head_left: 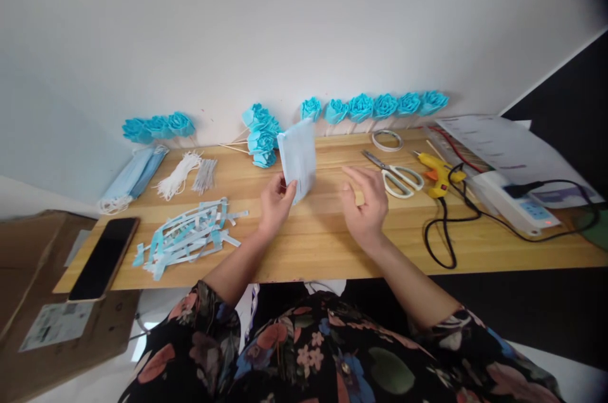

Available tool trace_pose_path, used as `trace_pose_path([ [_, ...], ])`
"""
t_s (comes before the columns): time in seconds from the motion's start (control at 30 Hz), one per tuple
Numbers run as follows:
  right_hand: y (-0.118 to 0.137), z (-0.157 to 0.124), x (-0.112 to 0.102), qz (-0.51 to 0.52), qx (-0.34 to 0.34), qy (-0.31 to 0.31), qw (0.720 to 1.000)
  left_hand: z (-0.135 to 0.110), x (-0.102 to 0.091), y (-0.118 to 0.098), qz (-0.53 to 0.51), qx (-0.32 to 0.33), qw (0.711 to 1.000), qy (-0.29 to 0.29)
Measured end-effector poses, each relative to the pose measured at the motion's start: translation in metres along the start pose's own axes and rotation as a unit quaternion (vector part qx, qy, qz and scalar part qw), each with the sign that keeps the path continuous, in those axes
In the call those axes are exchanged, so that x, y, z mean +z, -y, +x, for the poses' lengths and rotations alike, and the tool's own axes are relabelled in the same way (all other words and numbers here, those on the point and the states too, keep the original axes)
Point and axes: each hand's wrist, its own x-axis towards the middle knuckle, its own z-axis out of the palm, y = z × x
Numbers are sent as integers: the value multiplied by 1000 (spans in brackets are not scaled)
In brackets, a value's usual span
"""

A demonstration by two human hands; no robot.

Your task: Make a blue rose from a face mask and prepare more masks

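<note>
My left hand pinches the lower edge of a pale blue face mask sheet, which stands upright above the table and looks folded. To the right of the sheet, my right hand is raised over the wood with its fingers apart and slightly curled, touching nothing. A pair of scissors with white handles lies just beyond the right hand. Left of my left hand is a loose heap of cut white and blue strips. Blue fabric flowers on sticks lie behind the held sheet.
More blue flowers lean along the wall. A stack of masks, white ear loops, grey wires and a phone lie left. Tape, a yellow glue gun and a power strip with cord lie right.
</note>
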Motion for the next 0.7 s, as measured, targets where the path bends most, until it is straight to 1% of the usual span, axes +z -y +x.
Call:
trace_pose_path([
  [0.03,7,-2,3,15,11,30,999,-1,0,-2,7,4,1000,-2],
  [0.07,14,-3,8,45,34,77,995,-3,0,-5,19,11,1000,5],
  [0.1,18,-5,15,88,67,126,986,-4,0,-8,33,26,999,23],
  [0.13,21,-7,22,137,106,170,970,-6,0,-11,49,49,996,50],
  [0.17,21,-8,29,181,146,197,952,-8,0,-14,67,77,991,81],
  [0.2,20,-8,36,212,179,204,939,-9,0,-17,83,107,985,112],
  [0.27,15,-6,45,238,222,173,930,-11,0,-22,103,156,970,157],
  [0.3,12,-3,46,245,232,153,929,-11,0,-23,108,173,965,164],
  [0.33,8,-1,45,251,238,137,928,-10,-1,-24,111,185,964,158],
  [0.37,5,3,42,259,241,129,926,-9,-1,-24,113,193,965,137],
  [0.4,2,7,38,266,245,128,924,-7,-2,-24,113,195,969,104],
  [0.47,-2,14,29,273,253,136,918,-3,-4,-21,100,173,979,27],
  [0.5,-4,17,24,274,255,142,916,-1,-5,-19,83,154,985,2],
  [0.53,-5,20,20,274,256,148,915,1,-6,-17,61,134,989,-6],
  [0.57,-7,21,16,277,254,153,914,3,-6,-14,38,118,992,3],
  [0.7,-21,15,12,291,266,194,898,8,-3,-1,-21,62,994,84],
])
